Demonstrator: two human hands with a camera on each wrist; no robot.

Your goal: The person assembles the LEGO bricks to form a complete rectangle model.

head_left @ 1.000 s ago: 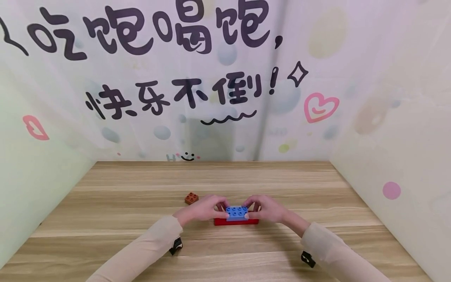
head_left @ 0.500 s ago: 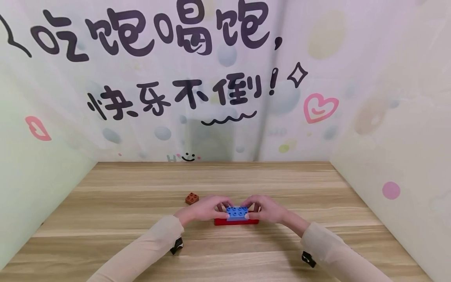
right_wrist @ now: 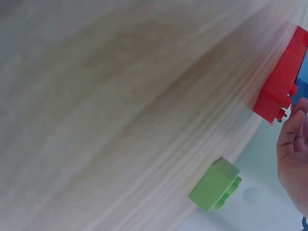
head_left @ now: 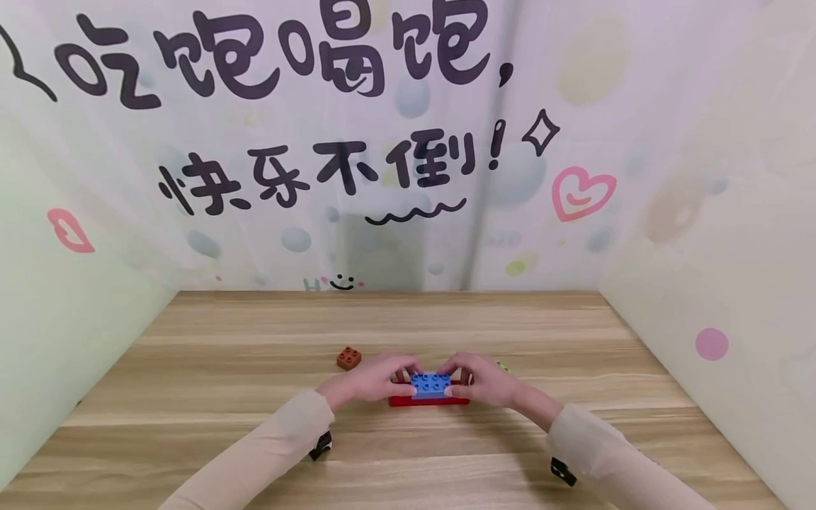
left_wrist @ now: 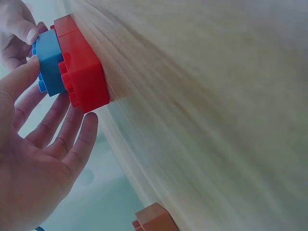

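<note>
A blue toy building brick (head_left: 431, 384) with round studs sits across the top of red toy bricks (head_left: 400, 401), which lie end to end on the table. My left hand (head_left: 381, 376) pinches the blue brick's left end, thumb at the front and fingers behind. At the other end, my right hand (head_left: 482, 380) holds it the same way. From the left wrist view, a seam shows between the red bricks (left_wrist: 84, 62), and some red studs stay bare beside the blue brick (left_wrist: 50, 60). The right wrist view cuts off most of my right hand (right_wrist: 293, 154).
On the wooden table (head_left: 255, 319), a small orange-brown brick (head_left: 348, 358) lies beyond my left hand. A green brick (right_wrist: 215, 185) lies past my right hand, mostly hidden in the head view. Walls (head_left: 707, 269) bound the table at the back and sides.
Both hands keep their hold on the blue brick, almost still. The head view shifts slightly, and a bit of the green brick now shows behind my right hand.
</note>
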